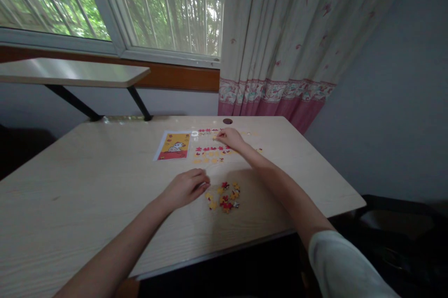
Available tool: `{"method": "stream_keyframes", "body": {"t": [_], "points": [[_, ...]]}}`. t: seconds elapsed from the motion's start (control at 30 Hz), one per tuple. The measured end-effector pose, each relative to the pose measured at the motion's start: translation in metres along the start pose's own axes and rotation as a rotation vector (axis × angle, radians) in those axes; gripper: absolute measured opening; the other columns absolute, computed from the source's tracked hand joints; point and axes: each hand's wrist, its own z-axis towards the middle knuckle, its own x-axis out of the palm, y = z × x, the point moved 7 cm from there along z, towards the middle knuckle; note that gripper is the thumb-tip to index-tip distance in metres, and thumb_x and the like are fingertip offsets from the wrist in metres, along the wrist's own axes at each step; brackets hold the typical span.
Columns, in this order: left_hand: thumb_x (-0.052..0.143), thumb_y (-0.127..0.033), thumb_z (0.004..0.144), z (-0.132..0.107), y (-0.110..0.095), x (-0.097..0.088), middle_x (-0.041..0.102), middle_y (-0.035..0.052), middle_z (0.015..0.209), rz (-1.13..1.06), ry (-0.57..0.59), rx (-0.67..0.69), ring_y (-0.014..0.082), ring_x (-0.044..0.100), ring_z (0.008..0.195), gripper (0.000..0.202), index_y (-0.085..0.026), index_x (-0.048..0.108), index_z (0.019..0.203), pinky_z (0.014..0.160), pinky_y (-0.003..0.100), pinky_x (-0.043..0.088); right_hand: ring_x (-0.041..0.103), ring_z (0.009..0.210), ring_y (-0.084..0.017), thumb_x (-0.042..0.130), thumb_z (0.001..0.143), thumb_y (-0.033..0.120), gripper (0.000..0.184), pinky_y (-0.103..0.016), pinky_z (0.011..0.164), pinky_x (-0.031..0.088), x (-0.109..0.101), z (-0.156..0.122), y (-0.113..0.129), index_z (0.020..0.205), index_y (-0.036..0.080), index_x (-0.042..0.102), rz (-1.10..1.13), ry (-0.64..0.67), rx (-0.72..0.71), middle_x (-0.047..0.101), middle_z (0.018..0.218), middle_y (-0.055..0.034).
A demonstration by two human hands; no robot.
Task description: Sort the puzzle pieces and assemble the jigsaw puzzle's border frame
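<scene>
My right hand (231, 138) reaches to the far part of the table, its thumb and fingers pinched on a small yellowish puzzle piece (214, 138). Around it lie rows of red and yellow puzzle pieces (212, 149), partly covered by the hand and forearm. Closer to me, my left hand (187, 188) is closed, with fingers curled together; whatever they may hold is hidden. Just right of it is a loose pile of puzzle pieces (226, 204), red, yellow and some whitish. A picture sheet (175, 146) with a white cartoon animal on yellow and red lies left of the rows.
The light wood table (105, 186) has a round dark cable hole (227, 121) near its back edge. A raised shelf (77, 72) on black legs stands at the back left. Behind are a barred window (168, 9) and a long curtain (273, 46); a wall is on the right.
</scene>
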Motion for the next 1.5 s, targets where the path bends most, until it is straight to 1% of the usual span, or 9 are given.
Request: {"method": "stream_keyframes", "body": {"t": [0.27,0.4,0.57,0.67,0.8,1.03,1.2,1.33,1.5], "points": [[0.042,-0.024,0.088,0.000,-0.003,0.001,0.058,0.0038,0.081,0.011,-0.013,0.012,0.0155,0.056,0.076,0.020,-0.019,0.062,0.089,0.068,0.026,0.045,0.061,0.081,-0.015,0.051,0.085,0.037,0.027,-0.022,0.069,0.041,0.034,0.032,0.025,0.096,0.021,0.069,-0.064,0.073,0.041,0.069,0.092,-0.0053],[0.041,-0.024,0.089,0.001,-0.002,0.001,0.058,0.0042,0.082,0.014,-0.006,0.010,0.0154,0.056,0.077,0.021,-0.019,0.062,0.089,0.069,0.025,0.045,0.061,0.083,-0.018,0.051,0.084,0.035,0.025,-0.026,0.072,0.042,0.035,0.036,0.031,0.094,0.021,0.069,-0.113,0.077,0.019,0.069,0.092,-0.0068],[0.041,-0.025,0.089,0.001,-0.001,0.002,0.057,0.0042,0.082,0.009,-0.001,0.000,0.0153,0.056,0.077,0.022,-0.018,0.062,0.089,0.069,0.025,0.045,0.060,0.085,-0.021,0.052,0.082,0.028,0.022,-0.029,0.075,0.040,0.021,0.032,0.041,0.089,0.019,0.071,-0.172,0.065,-0.032,0.069,0.091,-0.0092],[0.043,-0.029,0.089,0.001,-0.003,0.002,0.057,0.0044,0.084,-0.011,-0.007,0.005,0.0157,0.057,0.079,0.022,-0.019,0.062,0.093,0.071,0.026,0.045,0.059,0.086,-0.021,0.049,0.084,0.027,0.023,-0.030,0.076,0.039,0.007,0.014,0.046,0.090,0.019,0.070,-0.197,0.035,-0.085,0.068,0.092,-0.0094],[0.050,-0.033,0.086,0.001,-0.005,0.004,0.056,0.0040,0.086,-0.045,0.006,0.021,0.0149,0.057,0.076,0.022,-0.020,0.063,0.096,0.069,0.024,0.045,0.058,0.083,-0.017,0.048,0.085,0.027,0.023,-0.028,0.075,0.037,-0.009,-0.028,0.055,0.088,0.018,0.069,-0.193,0.003,-0.246,0.068,0.088,-0.0075],[0.051,-0.025,0.085,0.004,-0.005,0.005,0.058,0.0030,0.086,-0.240,0.003,0.014,0.0150,0.055,0.082,0.011,-0.020,0.061,0.087,0.075,0.027,0.045,0.059,0.077,-0.013,0.054,0.083,0.026,0.015,-0.025,0.073,0.037,-0.020,-0.105,0.056,0.082,0.018,0.067,-0.044,0.022,-0.385,0.069,0.080,-0.0028],[0.052,-0.024,0.085,0.007,-0.007,0.000,0.060,0.0019,0.078,-0.402,-0.067,-0.010,0.0125,0.054,0.073,0.011,-0.017,0.057,0.078,0.066,0.024,0.044,0.057,0.068,-0.011,0.057,0.080,0.025,0.013,-0.023,0.068,0.039,-0.021,-0.135,0.064,0.078,0.018,0.068,0.123,-0.023,-0.330,0.067,0.071,-0.0008],[0.053,-0.026,0.084,0.007,-0.007,-0.011,0.059,0.0015,0.075,-0.473,-0.206,-0.073,0.0114,0.054,0.068,0.013,-0.016,0.056,0.076,0.059,0.022,0.043,0.055,0.063,-0.009,0.059,0.079,0.026,0.013,-0.021,0.064,0.040,-0.016,-0.143,0.074,0.084,0.019,0.068,0.277,0.027,-0.258,0.066,0.070,-0.0003],[0.052,-0.024,0.084,0.004,-0.017,-0.022,0.059,0.0019,0.073,-0.316,-0.294,-0.007,0.0117,0.054,0.068,0.011,-0.016,0.055,0.077,0.063,0.023,0.044,0.052,0.058,-0.008,0.063,0.077,0.027,0.012,-0.018,0.057,0.039,-0.016,-0.142,0.077,0.081,0.017,0.069,0.403,-0.004,-0.147,0.064,0.067,-0.0005]]}}
